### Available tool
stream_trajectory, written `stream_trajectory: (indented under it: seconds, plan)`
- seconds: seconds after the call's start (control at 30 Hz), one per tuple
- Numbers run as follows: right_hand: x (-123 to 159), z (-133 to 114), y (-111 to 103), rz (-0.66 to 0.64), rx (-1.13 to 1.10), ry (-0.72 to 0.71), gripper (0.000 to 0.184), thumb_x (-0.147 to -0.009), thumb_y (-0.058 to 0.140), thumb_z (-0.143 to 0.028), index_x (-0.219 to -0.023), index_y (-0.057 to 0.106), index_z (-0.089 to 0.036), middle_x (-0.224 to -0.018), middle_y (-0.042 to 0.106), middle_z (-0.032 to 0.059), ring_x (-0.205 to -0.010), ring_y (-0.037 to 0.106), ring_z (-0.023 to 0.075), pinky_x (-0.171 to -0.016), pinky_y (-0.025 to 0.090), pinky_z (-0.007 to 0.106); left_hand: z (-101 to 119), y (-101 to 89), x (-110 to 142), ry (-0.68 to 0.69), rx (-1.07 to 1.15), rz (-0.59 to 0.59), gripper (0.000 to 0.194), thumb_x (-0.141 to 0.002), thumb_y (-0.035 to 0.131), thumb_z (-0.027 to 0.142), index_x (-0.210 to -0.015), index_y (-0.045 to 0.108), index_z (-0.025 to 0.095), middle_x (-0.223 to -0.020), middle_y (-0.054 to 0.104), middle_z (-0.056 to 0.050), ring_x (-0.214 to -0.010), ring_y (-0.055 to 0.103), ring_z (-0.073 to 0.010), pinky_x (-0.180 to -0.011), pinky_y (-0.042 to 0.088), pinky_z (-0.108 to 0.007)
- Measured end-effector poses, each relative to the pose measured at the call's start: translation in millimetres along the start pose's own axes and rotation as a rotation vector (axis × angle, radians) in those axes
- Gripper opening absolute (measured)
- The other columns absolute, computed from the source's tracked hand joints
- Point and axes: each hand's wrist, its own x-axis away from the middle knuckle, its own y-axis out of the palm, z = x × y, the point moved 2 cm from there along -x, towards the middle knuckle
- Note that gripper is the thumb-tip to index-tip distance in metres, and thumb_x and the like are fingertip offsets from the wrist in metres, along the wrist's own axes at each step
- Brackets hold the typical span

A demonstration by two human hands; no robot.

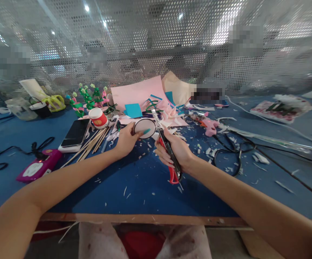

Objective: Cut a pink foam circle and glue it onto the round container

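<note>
My left hand (pixel 127 139) grips the edge of a round white piece with a dark rim (pixel 145 128), its thumb with a teal nail lying across the face. I cannot tell whether this piece is flat or the end of a cup. In my right hand (pixel 176 149) is a pair of scissors (pixel 173 176) with red and black handles, fingers wrapped round them. The metal blades point up and away, close beside the round piece's right edge. White paper scraps lie on the blue tabletop (pixel 134 187) around both hands.
Left stand a red and white paper cup (pixel 99 118), thin wooden sticks (pixel 92 145), a phone (pixel 76 133) and a purple power box (pixel 39 165). Behind are pink paper (pixel 138 91), a teal square (pixel 133 110) and paper flowers (pixel 87 97). Right lie a pink glue gun (pixel 210 126) and black cables (pixel 238 158).
</note>
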Motion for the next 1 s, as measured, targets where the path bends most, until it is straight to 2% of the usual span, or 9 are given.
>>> stream_trajectory:
  seconds: [0.17, 0.43, 0.5, 0.6, 0.7, 0.8, 0.87, 0.93, 1.0]
  plan:
    - [0.9, -2.8, 1.5, -0.012, -0.020, 0.012, 0.067, -0.099, 0.010, -0.044, -0.053, 0.050, -0.016, -0.027, 0.031, -0.0040, -0.020, 0.022, 0.0071, -0.019, 0.021, 0.016, -6.2, 2.7, -2.6, -0.032, 0.097, -0.007, 0.027, -0.072, 0.070, 0.027, -0.094, 0.059, 0.016, -0.078, 0.064, -0.001, -0.064, 0.057, -0.0125, -0.057, 0.048, -0.024]
    - [-1.9, -0.9, -0.6, -0.153, -0.045, 0.054, 0.069, -0.098, 0.008, -0.048, -0.047, 0.043, -0.018, -0.028, 0.030, -0.0040, -0.020, 0.020, 0.0062, -0.020, 0.024, 0.016, -7.1, 1.5, -3.4, 0.011, 0.065, -0.013, 0.028, -0.073, 0.070, 0.029, -0.095, 0.060, 0.016, -0.081, 0.065, -0.002, -0.075, 0.061, -0.0163, -0.070, 0.053, -0.030]
    - [-2.4, -0.9, -1.0, -0.143, -0.060, 0.049, 0.068, -0.098, 0.007, -0.047, -0.049, 0.044, -0.017, -0.028, 0.031, -0.0041, -0.020, 0.020, 0.0064, -0.019, 0.023, 0.016, -5.5, 0.7, -3.3, 0.026, 0.065, -0.014, 0.031, -0.074, 0.069, 0.028, -0.102, 0.060, 0.016, -0.089, 0.066, -0.005, -0.083, 0.062, -0.0179, -0.075, 0.054, -0.032]
    - [-3.6, -1.6, -2.2, -0.117, -0.084, 0.037, 0.065, -0.099, 0.009, -0.045, -0.054, 0.047, -0.017, -0.030, 0.033, -0.0046, -0.021, 0.022, 0.0069, -0.020, 0.021, 0.016, -0.1, -0.2, -2.0, 0.066, 0.106, -0.018, 0.041, -0.077, 0.065, 0.024, -0.116, 0.056, 0.018, -0.115, 0.063, -0.008, -0.096, 0.061, -0.0195, -0.082, 0.054, -0.033]
    - [-5.8, -1.5, -4.1, -0.122, -0.099, 0.028, 0.062, -0.099, 0.012, -0.046, -0.056, 0.047, -0.018, -0.031, 0.033, -0.0050, -0.022, 0.023, 0.0070, -0.020, 0.020, 0.016, 6.2, 0.9, 1.2, 0.031, 0.211, -0.087, 0.045, -0.081, 0.058, 0.027, -0.126, 0.052, 0.023, -0.135, 0.051, -0.008, -0.098, 0.061, -0.0200, -0.069, 0.058, -0.030]
    - [-9.5, 1.8, -6.4, -0.135, -0.097, 0.006, 0.059, -0.097, 0.020, -0.052, -0.056, 0.046, -0.019, -0.031, 0.034, -0.0054, -0.022, 0.023, 0.0068, -0.020, 0.020, 0.016, 10.4, 2.3, 4.9, -0.050, 0.296, -0.160, 0.046, -0.083, 0.055, 0.029, -0.128, 0.051, 0.024, -0.139, 0.047, -0.007, -0.090, 0.063, -0.0194, -0.053, 0.058, -0.026]
    - [-12.9, 5.9, -7.8, -0.150, -0.072, -0.008, 0.057, -0.093, 0.027, -0.058, -0.055, 0.046, -0.019, -0.032, 0.034, -0.0057, -0.022, 0.023, 0.0066, -0.021, 0.021, 0.017, 10.8, 2.2, 5.9, -0.081, 0.314, -0.172, 0.049, -0.083, 0.055, 0.029, -0.131, 0.049, 0.025, -0.141, 0.046, -0.007, -0.084, 0.064, -0.0182, -0.051, 0.058, -0.027]
    - [-16.6, 10.5, -9.4, -0.170, -0.047, -0.029, 0.055, -0.090, 0.035, -0.061, -0.055, 0.046, -0.019, -0.033, 0.035, -0.0058, -0.023, 0.023, 0.0063, -0.021, 0.022, 0.017, 9.3, 1.2, 5.1, -0.083, 0.298, -0.156, 0.050, -0.083, 0.055, 0.029, -0.132, 0.048, 0.024, -0.142, 0.045, -0.008, -0.086, 0.065, -0.0194, -0.058, 0.060, -0.030]
    - [-20.5, 14.0, -11.2, -0.202, -0.049, -0.044, 0.053, -0.087, 0.041, -0.062, -0.055, 0.045, -0.019, -0.034, 0.036, -0.0061, -0.024, 0.023, 0.0060, -0.022, 0.022, 0.017, 6.9, -0.8, 3.0, -0.043, 0.232, -0.105, 0.050, -0.080, 0.059, 0.024, -0.129, 0.050, 0.022, -0.140, 0.048, -0.008, -0.105, 0.061, -0.0236, -0.080, 0.058, -0.037]
